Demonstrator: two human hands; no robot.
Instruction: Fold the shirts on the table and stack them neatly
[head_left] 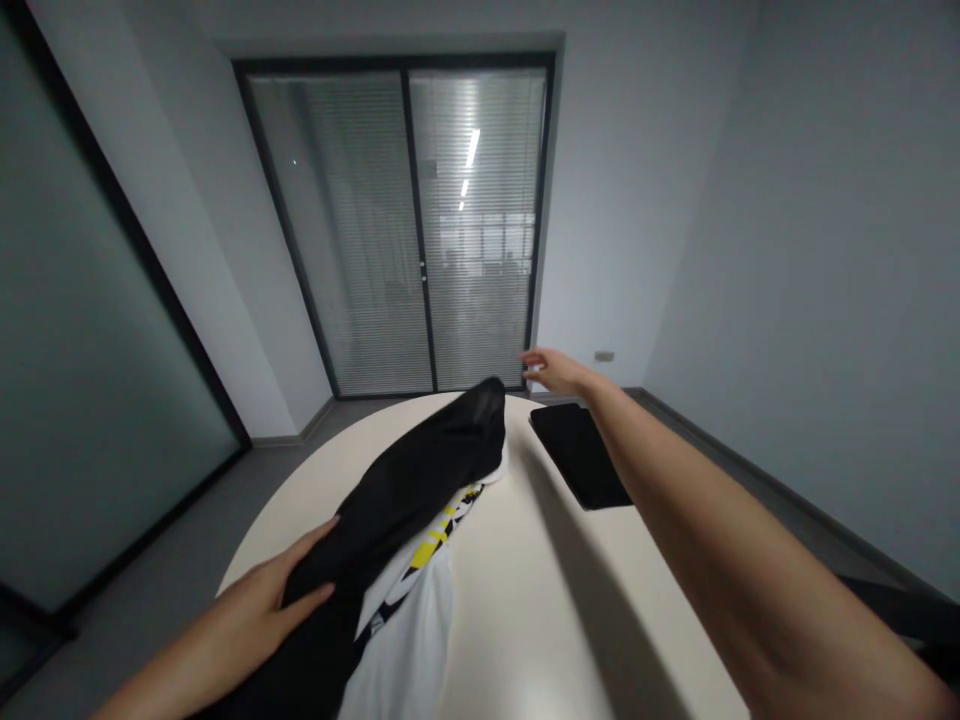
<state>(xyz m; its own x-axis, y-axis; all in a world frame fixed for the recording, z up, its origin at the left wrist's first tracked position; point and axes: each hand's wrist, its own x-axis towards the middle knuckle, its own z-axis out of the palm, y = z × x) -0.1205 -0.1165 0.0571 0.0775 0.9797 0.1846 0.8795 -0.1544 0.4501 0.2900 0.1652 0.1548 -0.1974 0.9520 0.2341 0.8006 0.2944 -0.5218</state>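
A black and white garment (420, 470) lies lengthwise, bunched, across the left part of the round table. Its black cloth is on top, and a white part with a yellow and black print shows along the right side. My left hand (274, 595) rests on the near part of the black cloth, thumb and fingers spread apart. Beyond the garment's far end, my right hand (551, 370) is raised in the air above the table's far edge. Its fingers are apart and hold nothing.
The cream round table (517, 600) fills the lower middle. A flat black object (581, 455), like a tablet or folder, lies on it under my right forearm. Behind stands a glass door (480, 240) with blinds. A glass partition (90, 380) is at left.
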